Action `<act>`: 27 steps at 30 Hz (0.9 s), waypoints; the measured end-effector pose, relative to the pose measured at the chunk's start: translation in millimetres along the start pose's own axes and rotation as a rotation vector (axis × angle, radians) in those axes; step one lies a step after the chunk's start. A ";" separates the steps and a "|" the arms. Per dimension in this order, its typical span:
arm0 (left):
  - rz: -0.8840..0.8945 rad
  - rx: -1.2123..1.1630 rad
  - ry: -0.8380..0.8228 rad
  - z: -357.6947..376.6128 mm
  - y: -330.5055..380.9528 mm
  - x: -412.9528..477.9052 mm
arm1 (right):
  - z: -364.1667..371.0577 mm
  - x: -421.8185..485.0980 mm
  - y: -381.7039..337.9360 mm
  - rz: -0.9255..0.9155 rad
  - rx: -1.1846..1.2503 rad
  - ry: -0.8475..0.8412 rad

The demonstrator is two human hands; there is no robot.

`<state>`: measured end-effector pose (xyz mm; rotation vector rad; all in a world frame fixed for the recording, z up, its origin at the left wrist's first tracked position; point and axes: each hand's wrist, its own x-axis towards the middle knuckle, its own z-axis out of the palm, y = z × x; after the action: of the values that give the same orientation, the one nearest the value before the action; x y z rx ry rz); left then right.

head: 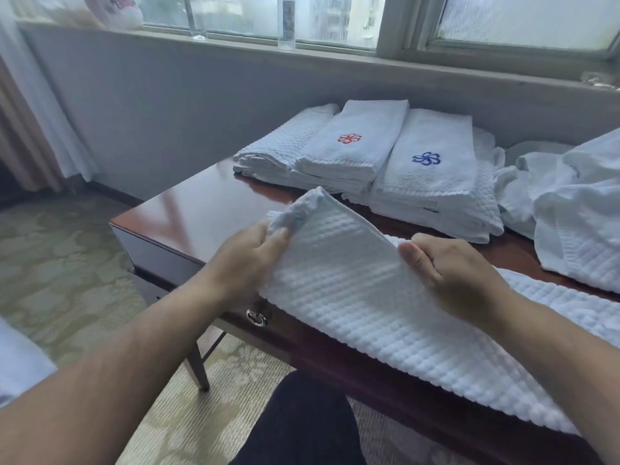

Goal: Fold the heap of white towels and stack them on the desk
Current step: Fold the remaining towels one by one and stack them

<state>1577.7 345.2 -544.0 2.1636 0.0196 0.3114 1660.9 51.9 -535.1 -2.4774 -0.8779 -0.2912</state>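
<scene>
White towel (352, 297) lies lengthwise toward lower right on the surface (208, 203); left hand (255, 253) and right hand (449, 266) each grip its raised centre-frame end.

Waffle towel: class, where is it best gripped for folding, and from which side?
Grip the towel at both sides of its raised short end, as the left hand and right hand do, from the near side: the rest lies flat along the desk.

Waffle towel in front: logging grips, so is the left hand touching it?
Touching. The head view shows the left hand pinching the waffle towel at its bunched corner.
</scene>
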 end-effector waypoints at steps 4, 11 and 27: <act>-0.138 0.287 -0.056 -12.8 -1.3 16.2 | -6.4 7.3 -7.1 0.013 0.006 -0.016; -0.210 0.274 0.252 -20.0 -22.8 16.5 | -10.4 -2.7 7.1 0.322 -0.138 -0.178; -0.060 -0.243 0.438 6.9 2.0 -18.3 | 60.4 32.5 -63.5 -0.120 -0.127 0.035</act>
<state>1561.3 336.0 -550.0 1.8163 0.2797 0.7097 1647.7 142.9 -551.4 -2.5307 -1.0243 -0.4421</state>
